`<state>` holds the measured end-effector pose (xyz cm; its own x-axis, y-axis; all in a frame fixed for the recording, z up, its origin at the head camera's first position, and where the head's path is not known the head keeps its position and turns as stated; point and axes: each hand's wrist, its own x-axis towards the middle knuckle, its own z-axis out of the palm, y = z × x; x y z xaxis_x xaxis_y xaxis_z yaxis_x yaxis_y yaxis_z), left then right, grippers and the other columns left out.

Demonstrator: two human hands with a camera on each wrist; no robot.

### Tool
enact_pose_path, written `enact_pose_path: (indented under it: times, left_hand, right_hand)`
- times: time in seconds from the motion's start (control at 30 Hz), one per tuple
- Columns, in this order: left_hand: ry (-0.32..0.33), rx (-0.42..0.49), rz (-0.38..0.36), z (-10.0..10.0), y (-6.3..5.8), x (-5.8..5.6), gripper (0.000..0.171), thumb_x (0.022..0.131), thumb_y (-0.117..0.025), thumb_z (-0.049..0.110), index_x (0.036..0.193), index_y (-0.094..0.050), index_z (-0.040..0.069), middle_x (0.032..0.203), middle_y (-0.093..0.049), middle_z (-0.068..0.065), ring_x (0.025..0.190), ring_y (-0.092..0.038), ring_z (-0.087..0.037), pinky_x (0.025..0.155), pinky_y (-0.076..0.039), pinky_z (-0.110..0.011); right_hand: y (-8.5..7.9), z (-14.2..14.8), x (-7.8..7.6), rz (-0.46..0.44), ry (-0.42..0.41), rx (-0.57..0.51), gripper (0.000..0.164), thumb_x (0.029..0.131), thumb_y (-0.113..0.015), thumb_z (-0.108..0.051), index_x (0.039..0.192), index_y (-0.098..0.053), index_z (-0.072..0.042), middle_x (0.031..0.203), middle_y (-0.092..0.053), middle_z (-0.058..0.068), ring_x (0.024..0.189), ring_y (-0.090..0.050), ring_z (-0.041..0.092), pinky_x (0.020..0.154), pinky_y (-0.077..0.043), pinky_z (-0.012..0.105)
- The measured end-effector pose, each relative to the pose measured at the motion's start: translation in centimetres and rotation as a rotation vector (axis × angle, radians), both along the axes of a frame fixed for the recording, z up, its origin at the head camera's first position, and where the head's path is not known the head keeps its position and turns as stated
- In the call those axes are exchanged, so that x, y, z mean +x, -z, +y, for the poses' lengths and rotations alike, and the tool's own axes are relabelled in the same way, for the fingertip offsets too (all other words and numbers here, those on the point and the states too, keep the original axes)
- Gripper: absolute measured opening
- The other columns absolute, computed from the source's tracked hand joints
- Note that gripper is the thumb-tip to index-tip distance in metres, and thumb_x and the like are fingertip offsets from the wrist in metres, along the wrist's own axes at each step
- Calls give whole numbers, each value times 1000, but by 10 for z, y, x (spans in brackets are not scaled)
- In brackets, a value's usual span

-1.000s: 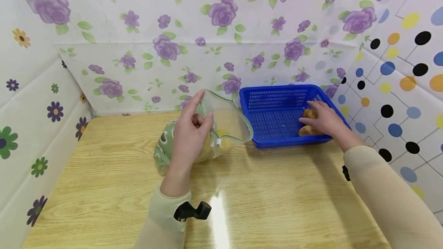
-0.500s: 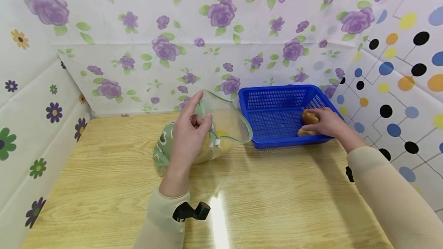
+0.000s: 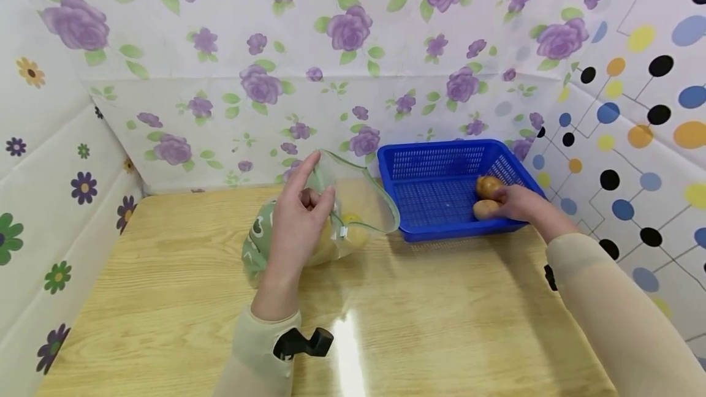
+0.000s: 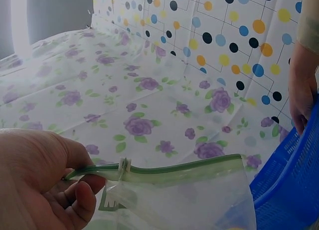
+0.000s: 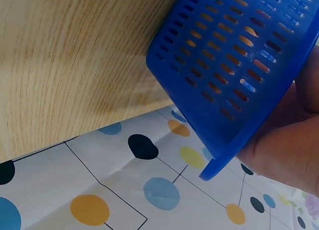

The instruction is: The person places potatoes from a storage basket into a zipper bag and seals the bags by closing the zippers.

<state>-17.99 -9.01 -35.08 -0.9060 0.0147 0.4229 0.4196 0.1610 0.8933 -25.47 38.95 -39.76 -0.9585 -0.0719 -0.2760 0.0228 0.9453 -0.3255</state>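
Observation:
My left hand (image 3: 298, 219) pinches the green-edged mouth of a clear zip bag (image 3: 361, 192) between thumb and fingers, holding it open toward the right. The bag has green printed panels and lies on the table with yellowish round items (image 3: 355, 236) inside. In the left wrist view, the bag's zip edge (image 4: 199, 163) stretches away from my fingers. My right hand (image 3: 524, 204) reaches into the right end of a blue basket (image 3: 447, 233). Its fingers grip a light brown potato (image 3: 486, 209), their tips partly hidden. A darker, shiny brown round item (image 3: 488, 187) sits just behind it.
The basket stands against the flowered back cloth (image 3: 220, 103), close to the dotted cloth (image 3: 634, 139) on the right. The wooden table (image 3: 413, 317) spreads out in front. Basket mesh (image 5: 224, 55) fills much of the right wrist view.
My right hand has come down into the basket and its fingers have closed at the potato, which now shows more fully. The left hand keeps its hold on the bag.

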Motion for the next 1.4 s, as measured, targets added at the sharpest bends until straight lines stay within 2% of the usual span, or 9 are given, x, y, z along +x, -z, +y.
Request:
enact_pose_path:
  times: [0.17, 0.3, 0.47, 0.6, 0.77, 0.9, 1.03, 1.23, 1.4]
  left_hand:
    - [0, -2, 5, 4, 2, 0, 66, 105, -72, 7, 166, -54, 25, 69, -50, -5, 61, -44, -16, 55, -38, -24]
    - [-6, -6, 25, 6, 2, -1, 66, 104, -72, 6, 166, -54, 24, 67, -49, -5, 59, -43, -16, 55, -37, -24]
    - [-9, -8, 34, 3, 4, 0, 67, 104, -72, 5, 166, -54, 25, 67, -50, -6, 58, -43, -17, 54, -37, -24]
    - [-10, -9, 21, 2, 4, 1, 67, 104, -72, 5, 166, -54, 25, 68, -51, -6, 59, -44, -17, 54, -38, -24]
    - [-5, -17, 13, 3, 2, 1, 66, 105, -72, 7, 166, -53, 26, 70, -51, -5, 61, -45, -18, 57, -39, -26]
    - [-13, -27, 6, 2, 1, 1, 67, 105, -72, 8, 166, -53, 26, 70, -51, -5, 61, -45, -18, 57, -39, -26]
    - [-19, -33, 5, 2, 1, 2, 67, 105, -72, 8, 166, -53, 26, 69, -52, -6, 61, -45, -18, 57, -39, -26]
    - [-23, -47, 22, 1, 2, 3, 66, 105, -72, 9, 166, -53, 25, 69, -52, -6, 60, -45, -17, 57, -39, -26]
    - [-20, -44, 39, 1, 2, 2, 66, 105, -72, 8, 166, -53, 24, 69, -52, -6, 60, -46, -17, 56, -39, -26]
  right_hand:
    - [5, 6, -2, 30, -35, 8, 68, 100, -80, -28, 146, -57, 18, 142, -57, 45, 131, -54, 63, 113, -41, 72]
    - [7, 7, -3, 44, -38, -12, 70, 101, -80, -31, 147, -57, 16, 143, -56, 45, 132, -53, 63, 111, -43, 72]
    - [4, -1, 0, 34, -28, -86, 74, 104, -78, -34, 155, -52, 12, 149, -51, 46, 136, -49, 63, 112, -43, 72]
    - [-4, -10, 3, 52, 3, -155, 76, 105, -77, -36, 161, -49, 5, 154, -48, 43, 138, -49, 60, 112, -44, 71]
    - [-14, -22, 4, 95, 58, -270, 80, 104, -79, -38, 167, -45, -2, 154, -51, 35, 128, -56, 48, 101, -51, 61]
    - [-21, -36, 3, 168, 32, -319, 78, 105, -79, -38, 167, -46, -4, 153, -54, 30, 127, -58, 44, 97, -52, 56]
    - [-30, -57, 7, 241, 17, -367, 74, 104, -81, -35, 164, -50, -4, 148, -58, 27, 126, -59, 41, 97, -52, 54]
    - [-43, -87, 18, 287, 47, -464, 72, 101, -84, -37, 153, -48, -3, 144, -58, 24, 130, -57, 41, 103, -51, 58]
    - [-60, -109, 26, 346, 9, -462, 66, 101, -83, -42, 150, -54, -8, 142, -62, 17, 129, -59, 36, 102, -52, 56]
